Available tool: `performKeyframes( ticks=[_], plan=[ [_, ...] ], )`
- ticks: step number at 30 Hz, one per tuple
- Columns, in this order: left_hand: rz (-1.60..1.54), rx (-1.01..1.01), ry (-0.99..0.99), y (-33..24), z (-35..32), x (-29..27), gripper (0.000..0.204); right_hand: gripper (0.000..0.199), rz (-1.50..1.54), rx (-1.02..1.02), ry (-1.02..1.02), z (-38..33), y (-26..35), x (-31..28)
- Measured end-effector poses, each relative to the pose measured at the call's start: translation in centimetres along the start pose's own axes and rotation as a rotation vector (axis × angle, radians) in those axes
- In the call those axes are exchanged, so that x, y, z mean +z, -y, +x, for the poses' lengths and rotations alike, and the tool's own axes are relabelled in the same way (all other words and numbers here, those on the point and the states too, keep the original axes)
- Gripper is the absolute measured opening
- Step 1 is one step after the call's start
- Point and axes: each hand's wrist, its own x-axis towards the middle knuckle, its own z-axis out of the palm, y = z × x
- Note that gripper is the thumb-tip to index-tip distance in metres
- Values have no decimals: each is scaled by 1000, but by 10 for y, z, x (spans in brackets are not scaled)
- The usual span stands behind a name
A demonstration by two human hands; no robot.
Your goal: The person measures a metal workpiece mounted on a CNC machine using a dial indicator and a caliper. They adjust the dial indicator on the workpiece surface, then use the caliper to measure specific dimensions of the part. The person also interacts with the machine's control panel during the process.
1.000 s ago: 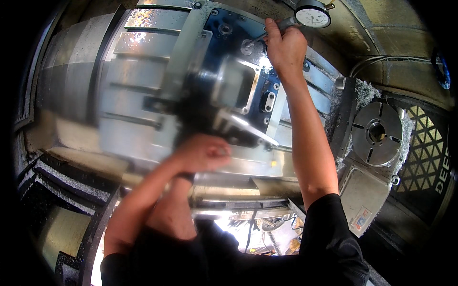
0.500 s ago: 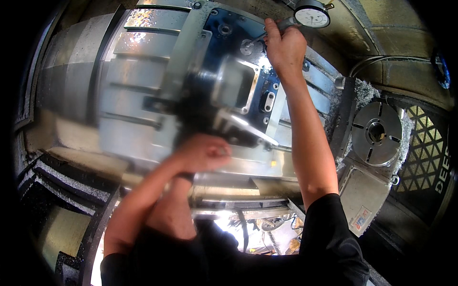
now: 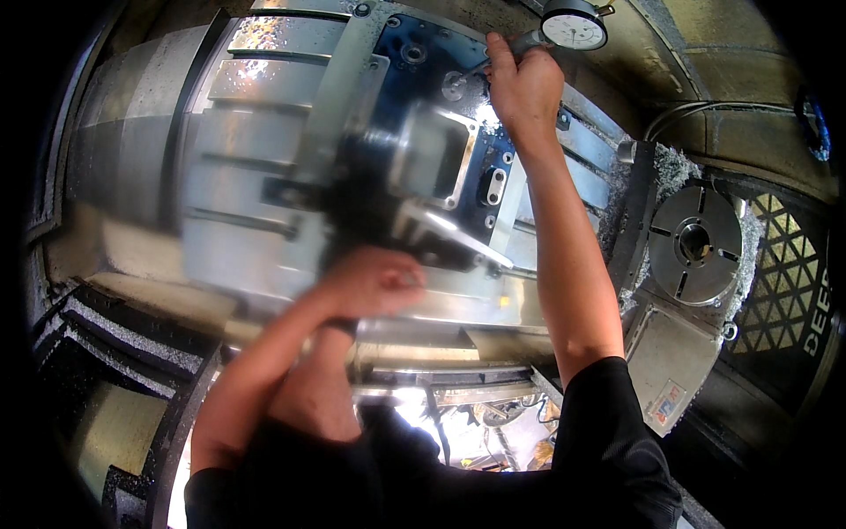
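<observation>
My right hand [image 3: 527, 88] is closed around the grey handle of a dial bore gauge [image 3: 573, 26]. Its round white dial stands out beyond the fingers, and its thin stem points left to a round bore [image 3: 455, 85] in a dark, shiny machined metal part [image 3: 423, 31]. How deep the tip sits is hidden. Below a rectangular window in this part, my left hand [image 3: 374, 282] hovers or rests near the table's front edge, its fingers curled in. Blur hides whether it holds anything. Pale clamp bars [image 3: 339, 106] lie along the part's sides.
Under the part lies a slotted machine table [image 3: 238, 137], with wet chips at the far left. On the right stands a round slotted rotary chuck [image 3: 696, 247] amid metal shavings. A chip-filled channel [image 3: 132, 339] runs at the lower left. A hazy smear covers the middle of the view.
Almost nothing differs. The whole view has shifted very slightly; both hands and the gauge keep their places on and beside the part.
</observation>
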Motion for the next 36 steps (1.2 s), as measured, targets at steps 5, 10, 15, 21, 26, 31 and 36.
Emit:
performKeyframes(
  ticks=[5,10,15,21,26,31,36],
  plan=[
    [-6,-13,-3,1,0,1,21,42,-28,-15,-7,-1,1,-1],
    [11,27,-17,9,1,2,21,43,-10,-18,-34,-3,1,1],
    [-30,12,-11,-1,-1,1,20,42,40,-49,-93,-11,-4,5],
    [6,20,-20,0,-1,1,20,31,216,-160,-213,-28,-6,6],
    [46,12,-8,2,0,1,20,31,383,-119,-321,-39,0,-16],
    [20,10,-11,4,-1,2,21,30,403,-46,-116,-69,21,-83],
    [38,-42,-2,7,2,0,20,21,523,181,-105,-112,44,-133]
  ],
)
